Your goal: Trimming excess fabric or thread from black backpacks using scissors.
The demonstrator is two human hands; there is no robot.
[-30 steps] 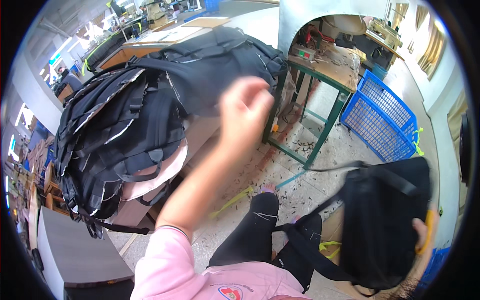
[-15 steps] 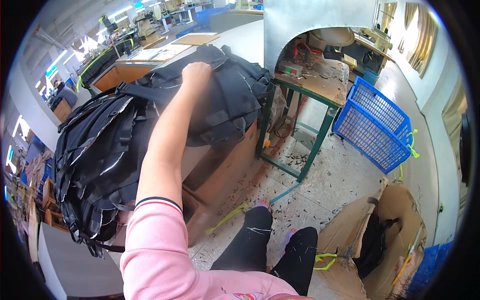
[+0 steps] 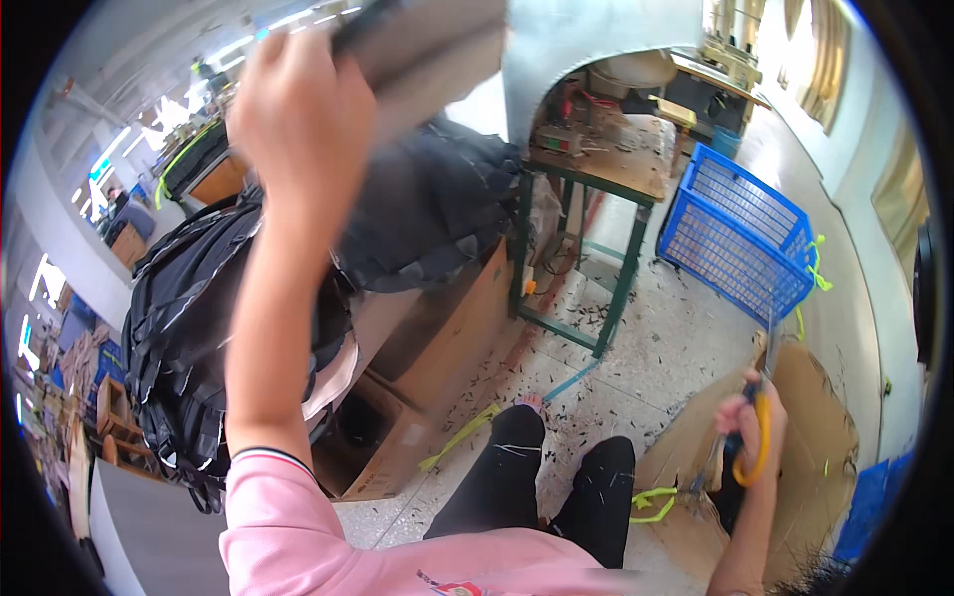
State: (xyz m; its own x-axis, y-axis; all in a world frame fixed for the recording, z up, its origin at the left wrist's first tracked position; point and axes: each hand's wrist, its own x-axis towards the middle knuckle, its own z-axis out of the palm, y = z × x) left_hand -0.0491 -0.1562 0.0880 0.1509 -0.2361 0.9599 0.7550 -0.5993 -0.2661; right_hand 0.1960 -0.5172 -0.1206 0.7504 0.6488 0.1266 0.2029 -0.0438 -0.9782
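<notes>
My left hand (image 3: 303,119) is raised high at the upper left, closed in a fist around the edge of a grey-black fabric piece (image 3: 437,60). That piece is smeared by motion and partly out of view, so I cannot tell whether a whole bag hangs from it. Below and behind my left forearm lies a heap of black backpacks (image 3: 189,308) with straps and pale raw edges. At the right, my right hand (image 3: 770,412) grips scissors (image 3: 763,437) with an orange-yellow handle loop, their blades pointing up, above an open cardboard box.
The open cardboard box (image 3: 810,437) at lower right holds something black. A blue plastic basket (image 3: 740,233) stands beyond it. A green-legged table (image 3: 606,328) stands ahead, with dark scraps on the floor (image 3: 636,387). Another cardboard box (image 3: 393,452) sits under the heap.
My left hand has risen from the heap toward the upper left, lifting the fabric piece. My right hand has come up from the lower right edge with the scissors.
</notes>
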